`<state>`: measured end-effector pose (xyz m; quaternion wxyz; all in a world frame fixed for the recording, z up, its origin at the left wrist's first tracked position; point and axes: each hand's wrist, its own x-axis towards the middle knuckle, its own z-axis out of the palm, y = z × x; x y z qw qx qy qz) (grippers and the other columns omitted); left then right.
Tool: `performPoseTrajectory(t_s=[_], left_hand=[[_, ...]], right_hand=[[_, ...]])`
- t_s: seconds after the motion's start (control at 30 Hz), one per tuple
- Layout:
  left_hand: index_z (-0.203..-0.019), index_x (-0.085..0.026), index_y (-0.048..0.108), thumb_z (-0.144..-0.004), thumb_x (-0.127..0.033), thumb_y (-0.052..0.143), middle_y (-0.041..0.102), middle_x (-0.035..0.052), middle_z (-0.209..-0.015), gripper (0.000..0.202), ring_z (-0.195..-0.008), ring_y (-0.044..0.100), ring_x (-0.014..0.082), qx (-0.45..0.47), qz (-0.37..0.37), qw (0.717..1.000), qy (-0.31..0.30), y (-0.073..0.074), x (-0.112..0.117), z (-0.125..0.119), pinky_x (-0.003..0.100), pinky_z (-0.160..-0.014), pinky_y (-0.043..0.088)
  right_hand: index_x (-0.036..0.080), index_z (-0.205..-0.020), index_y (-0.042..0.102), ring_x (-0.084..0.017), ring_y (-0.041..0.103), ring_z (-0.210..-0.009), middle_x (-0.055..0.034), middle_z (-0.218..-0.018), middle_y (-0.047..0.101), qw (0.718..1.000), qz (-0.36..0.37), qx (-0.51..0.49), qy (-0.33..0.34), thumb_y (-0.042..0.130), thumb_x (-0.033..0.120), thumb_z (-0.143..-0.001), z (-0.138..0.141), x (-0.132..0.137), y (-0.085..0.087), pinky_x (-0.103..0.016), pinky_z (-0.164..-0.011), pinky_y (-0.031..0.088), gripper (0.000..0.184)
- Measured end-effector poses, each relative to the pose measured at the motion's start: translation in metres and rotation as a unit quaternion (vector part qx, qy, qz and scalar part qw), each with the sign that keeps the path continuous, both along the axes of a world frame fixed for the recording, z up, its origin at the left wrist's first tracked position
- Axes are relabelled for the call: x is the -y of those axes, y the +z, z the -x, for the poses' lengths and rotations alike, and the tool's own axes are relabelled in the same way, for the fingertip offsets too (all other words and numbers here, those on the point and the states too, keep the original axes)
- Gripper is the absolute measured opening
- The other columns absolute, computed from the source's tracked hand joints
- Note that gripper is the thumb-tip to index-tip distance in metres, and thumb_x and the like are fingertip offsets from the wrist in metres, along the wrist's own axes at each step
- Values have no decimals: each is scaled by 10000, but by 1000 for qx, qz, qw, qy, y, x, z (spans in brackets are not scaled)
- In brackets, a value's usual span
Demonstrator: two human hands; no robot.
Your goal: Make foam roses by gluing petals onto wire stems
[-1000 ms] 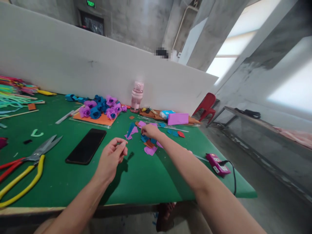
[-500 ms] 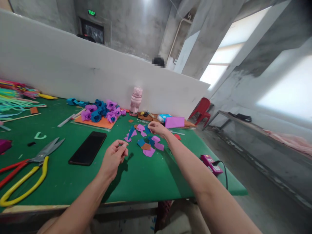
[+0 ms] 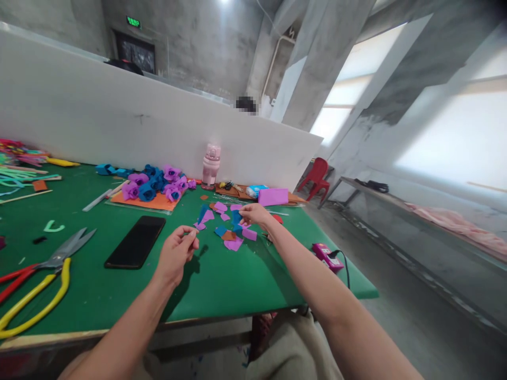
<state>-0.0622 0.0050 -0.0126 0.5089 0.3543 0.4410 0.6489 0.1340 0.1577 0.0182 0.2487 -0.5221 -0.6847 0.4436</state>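
Observation:
My left hand (image 3: 181, 248) is closed in a pinch over the green tabletop, left of the loose paper pieces. From its fingertips a narrow blue paper bud (image 3: 203, 213) points up and away; its lower end is thin and partly hidden by the fingers. Farther off, my right hand (image 3: 254, 215) is pinched at the far side of the scraps, with a blue paper piece (image 3: 236, 217) at its fingertips. Purple paper pieces (image 3: 233, 243), an orange-brown piece (image 3: 228, 236) and more blue ones lie scattered between and beneath the hands.
Left of my hands lie a black phone (image 3: 137, 241) and large scissors (image 3: 59, 264). Purple and blue paper flowers (image 3: 158, 183) rest on orange sheets (image 3: 130, 199). A pink bottle (image 3: 211, 166) stands by the white partition (image 3: 166, 126). A magenta box with a cable (image 3: 327, 257) sits near the right edge.
The whole view has shifted, so the table's things appear farther left. My right hand has dipped slightly toward the scraps; the left still holds the blue paper bud.

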Motion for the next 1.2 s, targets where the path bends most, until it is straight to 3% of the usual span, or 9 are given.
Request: performPoseTrajectory(t_s=[0.23, 0.4, 0.57, 0.73, 0.87, 0.97, 1.03, 1.13, 1.2], left_hand=[[-762, -166, 504, -709, -327, 628, 475, -70, -476, 211, -344, 262, 17, 2, 0, 1000, -2, -2, -3, 0, 128, -338, 169], [-770, -166, 509, -720, -325, 621, 481, -67, -485, 201, -347, 267, 16, -1, -3, 1000, -2, 0, -2, 0, 129, -339, 171], [-770, -169, 511, -726, -329, 613, 483, -67, -488, 195, -350, 267, 16, -4, -2, 1000, -9, -2, -1, -3, 130, -343, 173], [-767, -171, 508, -719, -335, 618, 484, -67, -486, 203, -350, 270, 19, -5, 4, 1000, -15, -2, 0, -3, 134, -346, 166], [-762, -171, 515, -707, -335, 626, 483, -68, -480, 206, -344, 269, 19, -8, 7, 1000, -11, 1, 2, -1, 138, -346, 162], [-760, -173, 516, -702, -342, 632, 483, -69, -478, 213, -340, 273, 20, -9, 7, 1000, -13, 2, 2, -1, 139, -344, 163], [-758, -173, 515, -699, -343, 634, 485, -68, -478, 216, -338, 275, 18, -9, 7, 1000, -12, 2, 2, -2, 139, -342, 166], [-754, -171, 513, -697, -342, 635, 486, -69, -479, 217, -338, 274, 15, -9, 4, 1000, -10, 0, 1, -4, 136, -342, 168], [-756, -172, 510, -695, -343, 636, 484, -71, -476, 221, -335, 271, 15, -12, 4, 1000, -11, -1, 0, -5, 135, -339, 163]], right_hand=[[124, -883, 610, -95, 629, -559, -32, -659, 665, 995, -56, 85, -6, 504, 205, -853, 11, -17, 2, -163, -498, 484, 137], [91, -788, 644, -172, 633, -761, -72, -788, 669, 964, -109, 241, -10, 549, 247, -825, -11, -31, 0, -257, -677, 498, 186], [167, -1119, 525, -188, 567, -954, -73, -1133, 546, 926, -120, 353, 54, 506, 312, -872, -8, -24, -23, -386, -796, 491, 288], [162, -923, 649, -169, 604, -863, -42, -891, 660, 911, -164, 363, 103, 610, 183, -773, -4, -16, -26, -263, -761, 451, 157], [149, -966, 649, -153, 606, -813, -50, -877, 675, 912, -200, 334, 132, 553, 200, -789, -11, 1, -14, -222, -678, 425, 207], [198, -927, 663, -120, 602, -728, 3, -821, 680, 909, -184, 307, 214, 674, 277, -686, -8, 27, -17, -184, -618, 416, 254], [206, -931, 661, -108, 594, -682, 20, -781, 676, 906, -181, 286, 255, 694, 218, -644, 0, 41, -25, -175, -590, 406, 289], [176, -849, 675, -113, 591, -675, 6, -748, 671, 913, -195, 276, 227, 605, 105, -681, 18, 44, -35, -184, -599, 404, 195], [157, -839, 673, -117, 599, -675, -8, -735, 673, 923, -201, 271, 183, 576, 109, -712, 30, 35, -37, -189, -613, 416, 166]])
